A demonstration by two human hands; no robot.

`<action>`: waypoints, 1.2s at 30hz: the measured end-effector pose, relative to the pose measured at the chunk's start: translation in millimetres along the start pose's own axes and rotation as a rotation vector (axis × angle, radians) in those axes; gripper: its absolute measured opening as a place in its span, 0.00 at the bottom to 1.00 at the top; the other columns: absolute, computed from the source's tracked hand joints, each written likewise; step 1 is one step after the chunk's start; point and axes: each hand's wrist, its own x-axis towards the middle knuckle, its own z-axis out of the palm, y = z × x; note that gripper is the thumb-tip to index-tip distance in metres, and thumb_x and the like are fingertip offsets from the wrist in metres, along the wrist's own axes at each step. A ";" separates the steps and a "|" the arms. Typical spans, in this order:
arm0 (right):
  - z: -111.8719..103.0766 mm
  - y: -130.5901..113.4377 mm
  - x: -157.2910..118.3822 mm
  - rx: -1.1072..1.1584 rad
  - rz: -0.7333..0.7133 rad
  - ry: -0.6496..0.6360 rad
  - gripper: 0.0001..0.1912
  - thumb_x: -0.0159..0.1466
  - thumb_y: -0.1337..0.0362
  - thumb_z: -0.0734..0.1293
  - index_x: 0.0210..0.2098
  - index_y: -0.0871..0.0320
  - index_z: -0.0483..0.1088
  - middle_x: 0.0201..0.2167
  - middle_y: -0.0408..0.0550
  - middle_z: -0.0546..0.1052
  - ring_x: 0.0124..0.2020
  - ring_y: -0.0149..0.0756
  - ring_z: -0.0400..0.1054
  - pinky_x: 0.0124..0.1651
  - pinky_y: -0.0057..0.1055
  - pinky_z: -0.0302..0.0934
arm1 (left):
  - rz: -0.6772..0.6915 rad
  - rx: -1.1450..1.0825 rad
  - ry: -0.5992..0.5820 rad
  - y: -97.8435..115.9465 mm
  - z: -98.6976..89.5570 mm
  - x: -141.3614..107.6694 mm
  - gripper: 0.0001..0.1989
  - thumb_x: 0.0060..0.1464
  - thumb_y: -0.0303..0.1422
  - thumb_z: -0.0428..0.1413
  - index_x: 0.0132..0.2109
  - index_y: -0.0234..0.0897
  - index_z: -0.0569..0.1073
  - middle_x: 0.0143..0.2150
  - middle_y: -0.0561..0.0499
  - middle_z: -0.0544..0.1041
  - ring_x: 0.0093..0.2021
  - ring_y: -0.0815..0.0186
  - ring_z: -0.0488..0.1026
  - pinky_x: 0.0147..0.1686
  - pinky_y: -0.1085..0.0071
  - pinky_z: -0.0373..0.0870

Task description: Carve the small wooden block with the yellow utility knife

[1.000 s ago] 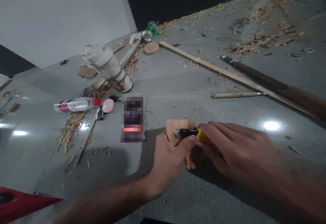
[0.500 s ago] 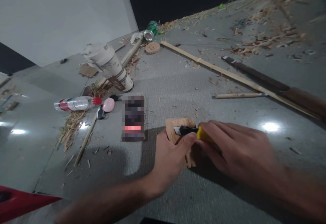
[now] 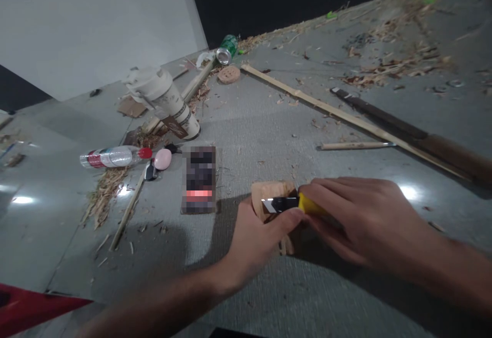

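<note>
My left hand grips a small pale wooden piece that rests on the grey floor. My right hand is closed around a yellow utility knife, whose black and silver blade tip lies across the top of the wooden piece, pointing left. My left thumb presses beside the blade. The lower part of the wood is hidden behind my fingers.
A phone lies flat left of the wood. Farther left lie a plastic bottle, a pink egg-shaped thing and stacked paper cups. Bamboo sticks, a dark long tool, a green can and shavings litter the floor.
The knife blade has edged slightly leftward and lower over the wood, and my right hand has shifted with it. My left hand keeps its grip; the view drifted a little.
</note>
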 end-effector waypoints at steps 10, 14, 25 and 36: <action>10.0 -7.8 -3.0 -0.062 0.051 0.064 0.09 0.76 0.63 0.61 0.38 0.56 0.66 0.27 0.44 0.73 0.25 0.35 0.67 0.29 0.35 0.52 | -0.033 0.042 0.113 3.5 6.9 -1.7 0.16 0.51 0.44 0.70 0.33 0.35 0.79 0.29 0.52 0.75 0.28 0.68 0.71 0.31 0.72 0.74; 13.2 -12.5 -2.5 -0.089 0.068 0.098 0.11 0.76 0.64 0.61 0.35 0.55 0.66 0.26 0.43 0.73 0.24 0.35 0.67 0.28 0.34 0.53 | -0.036 -0.002 0.096 2.4 6.2 -1.2 0.16 0.53 0.44 0.69 0.35 0.34 0.79 0.29 0.53 0.74 0.28 0.70 0.70 0.30 0.74 0.73; 17.9 -13.7 -1.8 -0.073 0.091 0.121 0.12 0.77 0.62 0.61 0.34 0.53 0.63 0.25 0.41 0.71 0.23 0.33 0.66 0.27 0.33 0.52 | -0.016 -0.067 0.114 -7.7 4.2 -1.4 0.19 0.54 0.47 0.70 0.37 0.34 0.81 0.32 0.51 0.77 0.31 0.68 0.74 0.32 0.74 0.74; -0.4 0.5 3.3 -0.050 0.011 0.022 0.09 0.74 0.64 0.62 0.35 0.54 0.66 0.25 0.43 0.73 0.24 0.36 0.67 0.30 0.36 0.50 | 0.014 0.012 0.075 -4.7 1.4 1.1 0.20 0.53 0.47 0.71 0.41 0.34 0.84 0.40 0.46 0.83 0.38 0.63 0.79 0.40 0.68 0.80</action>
